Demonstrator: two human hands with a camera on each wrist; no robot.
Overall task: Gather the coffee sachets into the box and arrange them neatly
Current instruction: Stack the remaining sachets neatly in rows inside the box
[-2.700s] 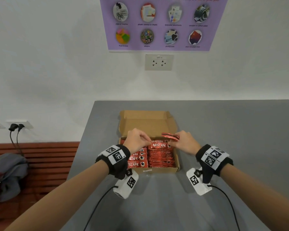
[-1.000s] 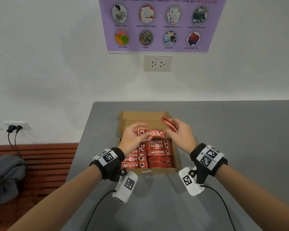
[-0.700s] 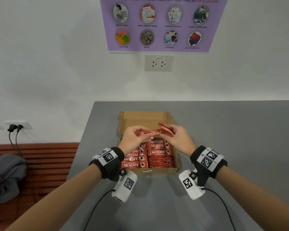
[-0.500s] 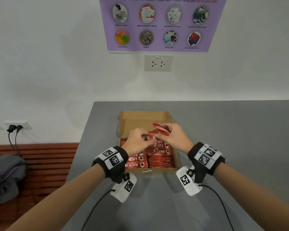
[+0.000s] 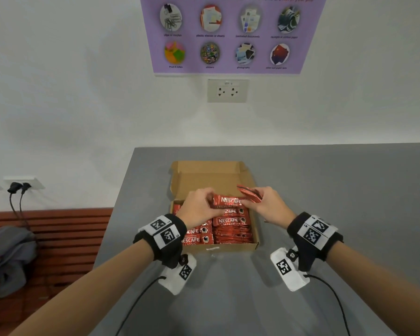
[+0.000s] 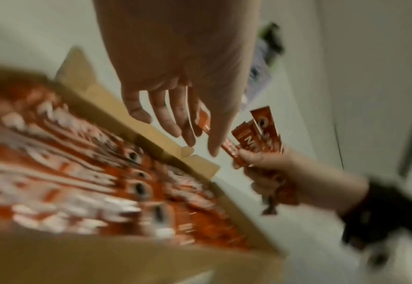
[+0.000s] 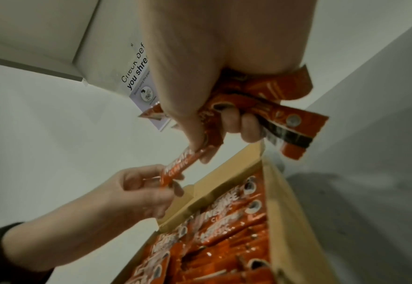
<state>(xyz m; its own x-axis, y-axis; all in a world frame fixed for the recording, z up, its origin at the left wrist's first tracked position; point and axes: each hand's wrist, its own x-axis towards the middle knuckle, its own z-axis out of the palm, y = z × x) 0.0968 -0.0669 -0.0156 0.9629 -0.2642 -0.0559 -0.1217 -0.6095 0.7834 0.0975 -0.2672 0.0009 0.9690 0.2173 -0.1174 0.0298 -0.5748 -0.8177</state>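
An open cardboard box (image 5: 214, 178) sits on the grey table (image 5: 325, 190), with red coffee sachets (image 5: 230, 221) in two rows inside. One single sachet (image 5: 228, 201) is held level over the back of the right row. My left hand (image 5: 207, 201) pinches its left end (image 7: 168, 176), and my right hand (image 5: 250, 202) pinches the other end between thumb and forefinger. The right hand's other fingers grip a small bundle of sachets (image 7: 272, 113), which sticks up past the box's right wall (image 5: 249, 192). The left wrist view is blurred; the sachets in the box (image 6: 90, 182) smear there.
The box's lid (image 5: 211, 167) lies open toward the wall. A socket (image 5: 227, 90) and a purple poster (image 5: 228, 32) hang on the wall. Left of the table stand a wooden bench (image 5: 58, 234) with grey clothing (image 5: 7, 258) and plugged cables (image 5: 17, 190).
A sachet has been drawn out of the right hand's bundle. It was bunched between the two hands half a second ago; now it is stretched level between them over the right row.
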